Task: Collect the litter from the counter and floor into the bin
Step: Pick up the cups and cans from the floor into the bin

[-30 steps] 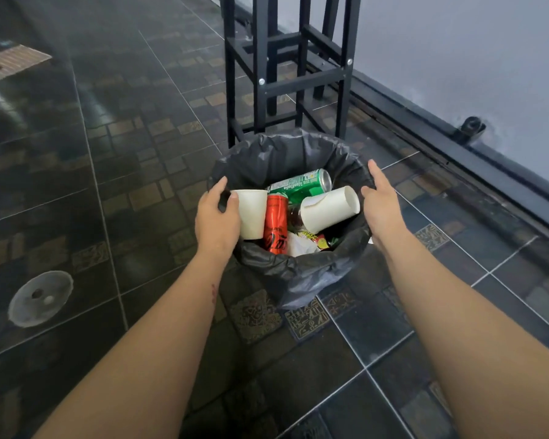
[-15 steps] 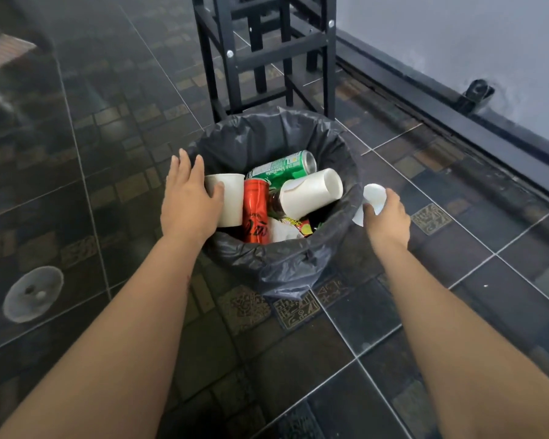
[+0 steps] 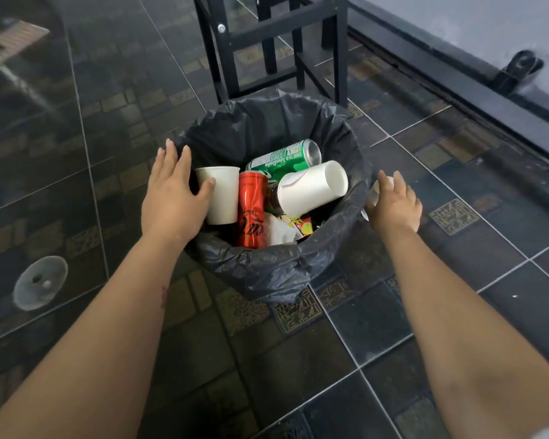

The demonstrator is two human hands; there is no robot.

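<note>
Since a second ago, we have dropped our right hand [image 3: 395, 205] from the bin [image 3: 298, 267] rim to just outside its right wall, fingers now around a small white cup [image 3: 375, 193]. Our left hand [image 3: 171, 198] has flattened, fingers spread past the far-left rim.

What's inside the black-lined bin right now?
Two white paper cups, a red can, a green can and crumpled wrappers fill the black-lined bin. Anything beneath is hidden.

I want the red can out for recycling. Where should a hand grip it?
Grip the red can around its upper body, coming from above. It stands nearly upright, wedged between the white cup and the tilted cup, so only its top is free.
</note>
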